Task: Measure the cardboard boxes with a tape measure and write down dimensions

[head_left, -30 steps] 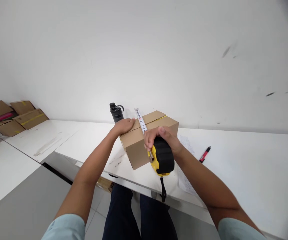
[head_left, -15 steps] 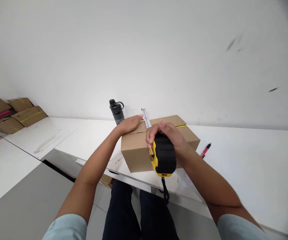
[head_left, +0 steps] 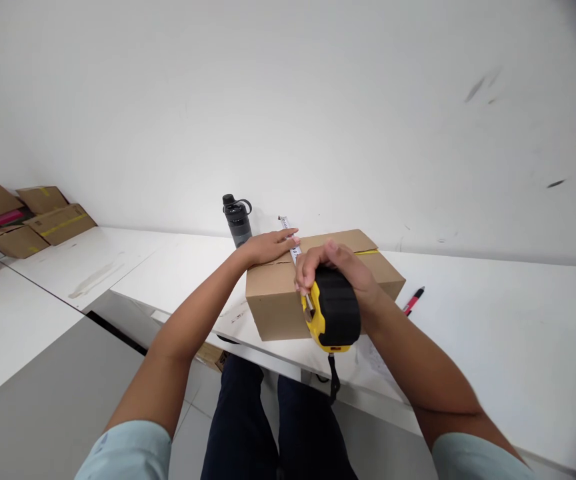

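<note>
A closed cardboard box [head_left: 281, 313] with yellow tape sits near the front edge of the white table. My right hand [head_left: 335, 270] is wrapped round a yellow and black tape measure [head_left: 338, 310] at the box's near side. Its white blade [head_left: 295, 253] runs out across the box top, and the hooked end sticks up past the far edge. My left hand [head_left: 271, 247] lies flat on the box top with fingers stretched over the blade. From the tape measure's case hangs a black wrist strap [head_left: 334, 380].
Behind the box, by the wall, stands a dark water bottle [head_left: 238, 220]. A red and black pen [head_left: 413, 301] lies to the right, and a written paper [head_left: 375, 357] is partly under my right forearm. Several cardboard boxes [head_left: 63, 225] are piled at the far left.
My left hand has slid right, its fingers now reaching over the tape blade, where before they were beside it. The right hand keeps its grip on the tape measure. The view has shifted slightly.
</note>
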Tool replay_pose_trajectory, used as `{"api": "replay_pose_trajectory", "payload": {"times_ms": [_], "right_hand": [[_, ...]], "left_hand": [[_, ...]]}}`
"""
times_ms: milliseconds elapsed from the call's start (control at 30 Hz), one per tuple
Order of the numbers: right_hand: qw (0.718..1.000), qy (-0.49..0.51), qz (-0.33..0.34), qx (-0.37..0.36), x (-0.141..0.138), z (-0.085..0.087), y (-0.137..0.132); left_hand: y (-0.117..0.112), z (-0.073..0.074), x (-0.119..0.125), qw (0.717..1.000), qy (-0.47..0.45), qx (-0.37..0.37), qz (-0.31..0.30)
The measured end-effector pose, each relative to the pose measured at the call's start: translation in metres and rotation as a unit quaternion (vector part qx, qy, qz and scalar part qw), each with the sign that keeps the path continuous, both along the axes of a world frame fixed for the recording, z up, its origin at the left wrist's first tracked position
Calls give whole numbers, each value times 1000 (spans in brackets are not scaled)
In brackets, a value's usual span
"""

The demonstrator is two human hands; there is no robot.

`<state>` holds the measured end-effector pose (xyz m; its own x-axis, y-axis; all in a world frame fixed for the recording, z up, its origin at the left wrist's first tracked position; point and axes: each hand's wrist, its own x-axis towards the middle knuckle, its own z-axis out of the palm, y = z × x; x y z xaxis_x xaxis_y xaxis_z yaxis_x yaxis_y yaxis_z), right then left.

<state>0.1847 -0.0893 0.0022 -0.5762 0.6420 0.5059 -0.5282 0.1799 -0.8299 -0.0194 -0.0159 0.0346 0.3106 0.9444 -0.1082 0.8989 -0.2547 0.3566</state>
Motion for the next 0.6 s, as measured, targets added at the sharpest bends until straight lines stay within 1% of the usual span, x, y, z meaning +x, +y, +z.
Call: {"api": "replay_pose_trajectory", "payload": {"times_ms": [167, 333, 467, 600], "right_hand": [[1000, 18, 0, -1, -1, -1, 2], [1000, 11, -11, 14, -1, 2, -4], [999, 5, 12, 39, 1, 5, -18], [996, -9, 40, 74, 8, 8, -38]], "left_hand": [[6, -6, -4, 998, -54, 21, 0], [7, -8, -7, 998, -40, 38, 19], [7, -7, -9, 998, -35, 48, 10], [6, -7, -11, 997, -57, 42, -3]]}}
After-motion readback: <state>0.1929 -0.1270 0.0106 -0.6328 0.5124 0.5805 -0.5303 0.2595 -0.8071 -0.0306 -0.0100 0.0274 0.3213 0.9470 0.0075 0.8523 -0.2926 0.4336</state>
